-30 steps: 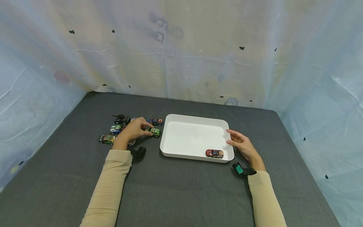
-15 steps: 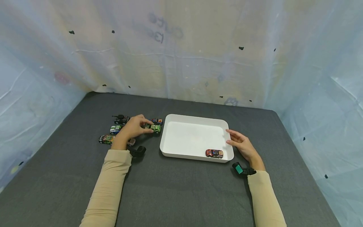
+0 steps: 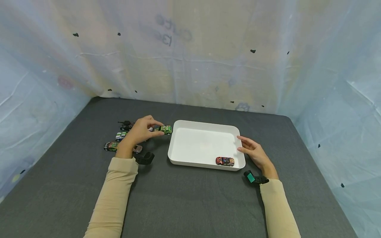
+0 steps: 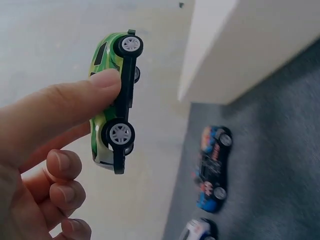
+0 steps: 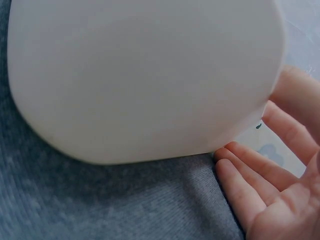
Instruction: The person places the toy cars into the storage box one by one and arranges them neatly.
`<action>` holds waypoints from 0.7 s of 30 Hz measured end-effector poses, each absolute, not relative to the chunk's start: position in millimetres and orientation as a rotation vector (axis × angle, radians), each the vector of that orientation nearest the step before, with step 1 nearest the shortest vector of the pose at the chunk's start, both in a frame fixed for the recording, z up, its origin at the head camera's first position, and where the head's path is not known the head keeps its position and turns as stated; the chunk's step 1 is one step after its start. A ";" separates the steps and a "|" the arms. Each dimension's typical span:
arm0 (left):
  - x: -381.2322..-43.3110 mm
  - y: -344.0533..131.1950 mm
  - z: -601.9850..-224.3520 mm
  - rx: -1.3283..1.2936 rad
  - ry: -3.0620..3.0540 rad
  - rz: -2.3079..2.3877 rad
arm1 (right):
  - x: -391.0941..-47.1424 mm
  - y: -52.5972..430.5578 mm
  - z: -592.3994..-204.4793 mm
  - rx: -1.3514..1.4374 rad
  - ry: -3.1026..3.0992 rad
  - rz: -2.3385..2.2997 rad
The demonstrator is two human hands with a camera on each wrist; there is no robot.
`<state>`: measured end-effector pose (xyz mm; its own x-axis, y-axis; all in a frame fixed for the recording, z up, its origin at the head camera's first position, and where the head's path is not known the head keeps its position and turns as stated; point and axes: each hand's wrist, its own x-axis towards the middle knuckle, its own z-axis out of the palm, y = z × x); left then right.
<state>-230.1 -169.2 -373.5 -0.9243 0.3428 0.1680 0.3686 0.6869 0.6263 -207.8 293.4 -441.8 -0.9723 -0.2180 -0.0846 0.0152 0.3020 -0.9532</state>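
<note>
My left hand [image 3: 140,131] pinches a green toy car [image 3: 166,130] between thumb and fingers, raised just left of the tray. In the left wrist view the car [image 4: 101,135] shows its white-spoked wheels, with the thumb [image 4: 102,80] on its side. At the right end of the white tray [image 3: 205,166], my right hand [image 3: 254,152] holds the wall, two fingertips over the rim. The right wrist view shows other fingers [image 5: 240,182] against the outside of the wall. A red toy car [image 3: 225,161] sits inside the tray's front right corner.
Left of the tray lie more toy cars: a black one with a gun barrel [image 3: 126,125], a white-green one [image 3: 121,136], an orange-green one [image 3: 111,146] and a brown-roofed one [image 3: 138,149]. A blue-orange car [image 4: 212,170] lies near the tray's left wall. Curtains [image 3: 190,66] surround the table.
My left hand has lifted the green car and moved it slightly back and right, toward the tray's left rim. My right hand and the tray have stayed put.
</note>
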 end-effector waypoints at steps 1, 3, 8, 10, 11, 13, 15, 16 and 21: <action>-229.4 -168.1 -371.6 -0.601 -2.841 -1.078 | -207.8 293.5 -441.8 -0.186 2.369 -1.738; -227.8 -164.9 -367.8 -0.598 -2.829 -1.079 | -207.6 293.3 -442.1 -0.184 2.371 -1.739; -222.9 -153.4 -360.0 -0.588 -2.831 -1.058 | -207.1 291.2 -442.3 -0.156 2.366 -1.740; -220.8 -148.3 -357.9 -0.570 -2.835 -1.048 | -207.4 290.1 -442.4 -0.153 2.359 -1.740; -219.9 -145.6 -356.9 -0.562 -2.833 -1.044 | -207.6 289.6 -442.5 -0.159 2.358 -1.738; -218.4 -139.9 -355.4 -0.546 -2.830 -1.044 | -207.9 288.8 -442.4 -0.168 2.358 -1.734; -217.3 -133.8 -354.5 -0.537 -2.826 -1.047 | -208.3 288.1 -442.4 -0.172 2.356 -1.736; -216.6 -130.6 -354.0 -0.533 -2.824 -1.055 | -208.5 287.8 -442.4 -0.172 2.358 -1.735; -213.5 -115.7 -353.5 -0.544 -2.817 -1.060 | -209.2 286.0 -442.9 -0.176 2.358 -1.741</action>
<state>-213.5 -115.7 -353.5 -0.9334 0.2981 0.1999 0.3559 0.6971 0.6224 -209.2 286.0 -442.9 -0.9719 -0.2161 -0.0936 0.0258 0.2972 -0.9545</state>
